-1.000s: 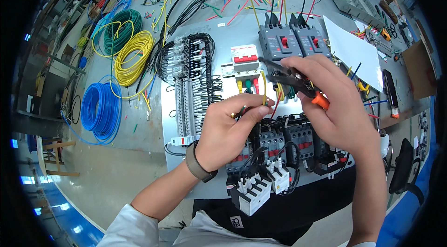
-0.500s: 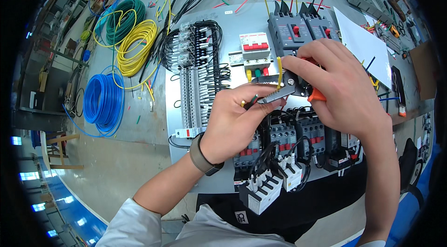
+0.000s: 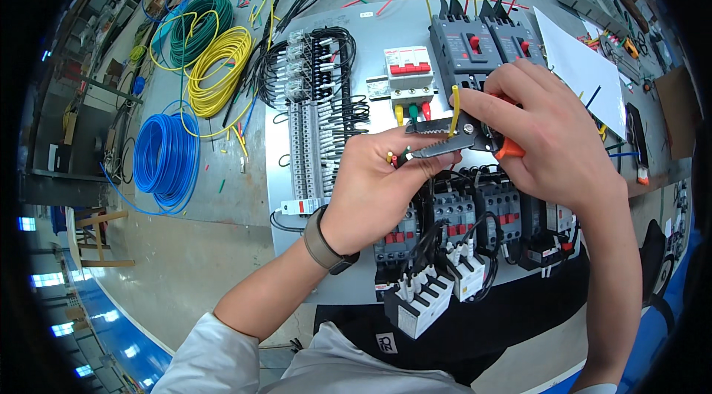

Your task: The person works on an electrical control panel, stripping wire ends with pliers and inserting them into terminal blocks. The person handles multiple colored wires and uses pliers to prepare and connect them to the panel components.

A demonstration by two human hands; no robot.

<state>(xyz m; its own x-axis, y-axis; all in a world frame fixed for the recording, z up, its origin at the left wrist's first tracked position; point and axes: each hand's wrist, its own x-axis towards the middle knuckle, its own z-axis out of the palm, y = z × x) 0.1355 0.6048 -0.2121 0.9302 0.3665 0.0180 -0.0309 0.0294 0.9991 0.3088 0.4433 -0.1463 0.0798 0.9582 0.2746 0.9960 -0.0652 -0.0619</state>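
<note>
My right hand (image 3: 549, 143) is closed round the orange handles of a pair of wire strippers (image 3: 469, 129). Their dark serrated jaws point left and stand apart, with an upright yellow wire (image 3: 455, 103) between or against them. My left hand (image 3: 382, 180) is closed in a pinch below the jaws, thumb and forefinger on the wire ends. Beside its thumb, small yellow, red and green wire tips (image 3: 395, 158) poke out. Just beyond the tools sits a white circuit breaker (image 3: 409, 67) with red levers and yellow, green and red leads. My palm and fingers hide the wires' lower course.
Two grey moulded-case breakers (image 3: 466, 49) stand at the panel's far right. A terminal strip (image 3: 305, 145) runs along its left side, and contactors (image 3: 452, 210) line the near edge. Blue (image 3: 165, 164), yellow (image 3: 216, 71) and green wire coils (image 3: 202, 29) lie at left. White paper (image 3: 586, 71) lies right.
Both hands and the strippers have shifted slightly right in view, the yellow wire with them. The jaws appear a little closer together; both grips are the same.
</note>
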